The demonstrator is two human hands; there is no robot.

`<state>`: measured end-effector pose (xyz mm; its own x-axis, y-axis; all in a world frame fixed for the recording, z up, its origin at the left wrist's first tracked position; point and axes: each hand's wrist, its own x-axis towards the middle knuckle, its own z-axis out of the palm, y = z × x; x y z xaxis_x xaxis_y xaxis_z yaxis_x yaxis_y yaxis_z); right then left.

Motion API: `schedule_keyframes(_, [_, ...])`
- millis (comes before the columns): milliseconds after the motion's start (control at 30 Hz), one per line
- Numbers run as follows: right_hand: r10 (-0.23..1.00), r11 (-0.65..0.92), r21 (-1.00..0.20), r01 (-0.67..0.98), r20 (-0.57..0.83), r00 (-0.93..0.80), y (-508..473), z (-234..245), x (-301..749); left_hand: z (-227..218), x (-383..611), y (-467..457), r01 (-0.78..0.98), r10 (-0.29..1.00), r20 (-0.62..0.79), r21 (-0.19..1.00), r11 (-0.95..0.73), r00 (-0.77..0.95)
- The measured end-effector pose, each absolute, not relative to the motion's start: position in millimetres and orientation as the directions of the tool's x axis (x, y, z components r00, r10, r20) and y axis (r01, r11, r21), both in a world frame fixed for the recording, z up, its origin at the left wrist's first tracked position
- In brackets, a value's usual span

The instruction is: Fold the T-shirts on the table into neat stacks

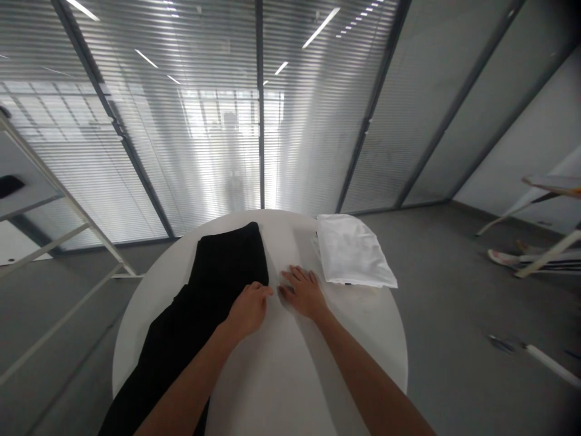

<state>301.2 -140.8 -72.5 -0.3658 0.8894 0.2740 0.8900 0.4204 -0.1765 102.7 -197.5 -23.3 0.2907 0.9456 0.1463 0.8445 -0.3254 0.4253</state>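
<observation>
Black garment point(213, 290), folded long, lying left of centre on the round white worktop point(272, 375), left hand point(249, 310) resting on its edge, fingers lightly curled, not gripping; right hand point(303, 292) flat, fingers spread, holding nothing, just beside it; folded white cloth point(354, 251) at upper right of the worktop

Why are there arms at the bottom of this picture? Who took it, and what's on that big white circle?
A camera worn on a person's head took this picture, so you see what they see when they look down. The arms are their own. On the round white table lies a folded black garment, with a folded white cloth beside it. The left hand rests at the black garment's edge, and the right hand lies on the table close by. Neither hand seems to be gripping anything.
</observation>
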Motion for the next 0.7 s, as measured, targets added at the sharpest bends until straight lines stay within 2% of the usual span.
schedule_keyframes(100, [0.890, 0.422, -0.179, 0.889, 0.270, -0.368, -141, -73, 302, -10, 100, -203, 0.745, 0.916, 0.135, 0.544, -0.387, 0.377])
schedule_keyframes(167, [0.893, 0.420, -0.189, 0.888, 0.261, -0.367, -141, -74, 302, 0, 76, -203, 0.770, 0.947, 0.159, 0.553, -0.319, 0.278])
schedule_keyframes(200, [0.894, 0.419, -0.192, 0.887, 0.260, -0.366, -140, -74, 302, 4, 58, -201, 0.823, 0.970, 0.173, 0.516, -0.238, 0.171])
schedule_keyframes(267, [0.893, 0.419, -0.195, 0.887, 0.265, -0.363, -139, -75, 302, 8, 15, -195, 0.921, 0.978, 0.180, 0.387, 0.030, -0.107])
schedule_keyframes(333, [0.895, 0.416, -0.197, 0.888, 0.263, -0.360, -139, -76, 302, 6, -28, -188, 0.919, 0.933, 0.120, 0.253, 0.302, -0.340])
schedule_keyframes(400, [0.899, 0.409, -0.204, 0.890, 0.255, -0.355, -138, -77, 302, -2, -60, -184, 0.889, 0.906, 0.003, 0.192, 0.416, -0.424])
schedule_keyframes(433, [0.901, 0.407, -0.207, 0.890, 0.253, -0.353, -138, -77, 302, -6, -70, -184, 0.892, 0.914, -0.078, 0.201, 0.406, -0.398])
schedule_keyframes(500, [0.900, 0.409, -0.211, 0.888, 0.257, -0.353, -138, -77, 302, -14, -74, -184, 0.900, 0.937, -0.139, 0.262, 0.348, -0.321])
schedule_keyframes(700, [0.895, 0.414, -0.215, 0.884, 0.274, -0.352, -138, -79, 303, -12, -12, -185, 0.910, 0.987, 0.048, 0.396, 0.123, -0.154])
